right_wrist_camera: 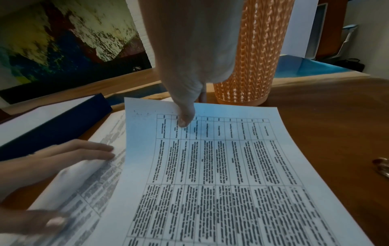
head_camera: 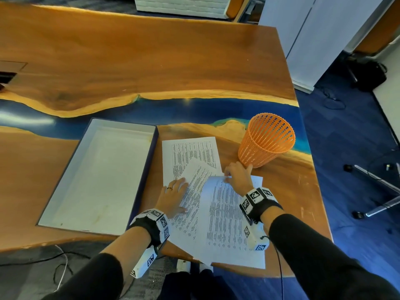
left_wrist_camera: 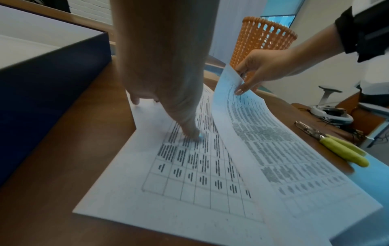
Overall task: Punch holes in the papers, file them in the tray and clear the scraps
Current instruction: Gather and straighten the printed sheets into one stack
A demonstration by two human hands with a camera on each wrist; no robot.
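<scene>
Printed sheets lie fanned on the bench beside the tray, thin and floppy. Right hand pinches one top edge; left hand presses flat, fingers straight.

Printed tables on the papers too small and smeared to read in every view. Yellow-handled punch pliers hidden in the head view, seen right of the papers only from the left wrist, with just a blurred metal tip cut off by the right-wrist picture's edge. Orange mesh basket beyond the papers cropped at its rim there; left hand's thumb blurred at the papers' near corner.
</scene>
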